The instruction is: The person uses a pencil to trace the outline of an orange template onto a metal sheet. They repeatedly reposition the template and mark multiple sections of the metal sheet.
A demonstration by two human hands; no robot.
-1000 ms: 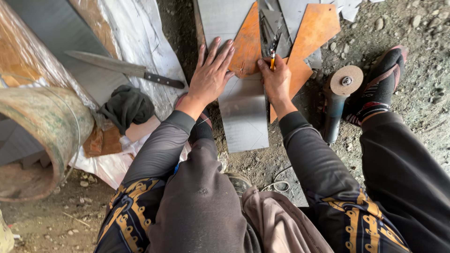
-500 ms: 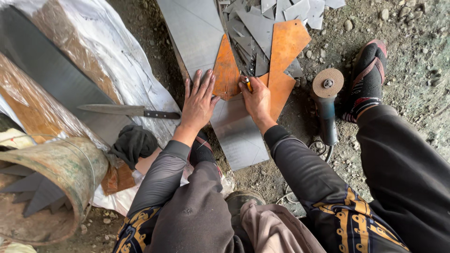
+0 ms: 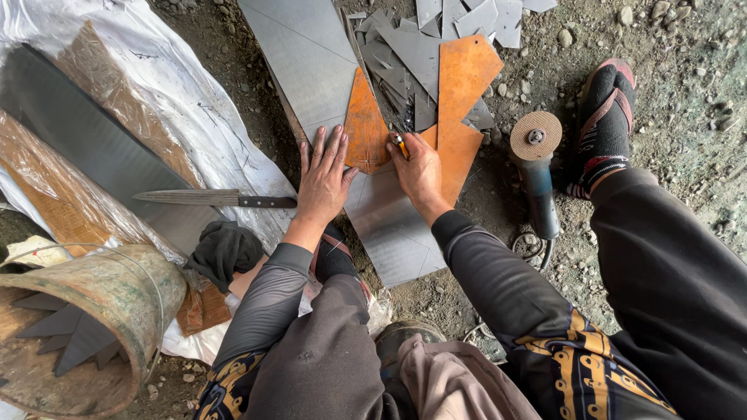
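- Head view, centre of the frame: the left hand [image 3: 325,180] lies flat with fingers spread, pressing on a grey metal sheet [image 3: 389,225] on the ground, its fingertips touching the edge of a rust-orange pointed template [image 3: 366,124].
- Just right of it, the right hand [image 3: 420,169] is closed around a yellow pencil [image 3: 399,144], pinching it with the tip at the template's edge.
- A larger orange plate [image 3: 459,93] lies right of the template, over grey offcuts [image 3: 412,54] in the upper centre.
- An angle grinder [image 3: 537,175] rests right of centre, beside a socked foot [image 3: 603,124].
- Left of centre, a long knife [image 3: 210,199] lies on plastic sheeting [image 3: 148,85]; a green bucket [image 3: 93,327] sits lower left.
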